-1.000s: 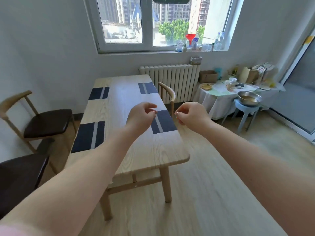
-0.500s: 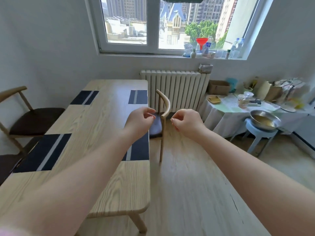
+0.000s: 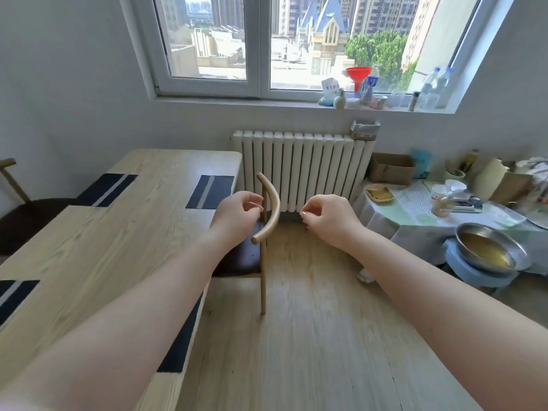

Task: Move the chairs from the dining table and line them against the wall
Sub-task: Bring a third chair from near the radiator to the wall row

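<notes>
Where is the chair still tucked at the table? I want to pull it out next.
In the head view, the chair stands mid-frame at the dining table's right edge, before the radiator.

Both hands, left [image 3: 237, 216] right [image 3: 329, 216], curled, empty, flanking chair backrest [image 3: 271, 209]; chair tucked under table [image 3: 118, 232].

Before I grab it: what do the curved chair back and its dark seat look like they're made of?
The curved pale backrest rail of the chair tucked under the light wood dining table looks like solid bent wood, smooth and matte, with a rounded cut end. The dark brown seat pad appears upholstered, perhaps leather or faux leather; it is mostly hidden, so I can't be sure.
</notes>
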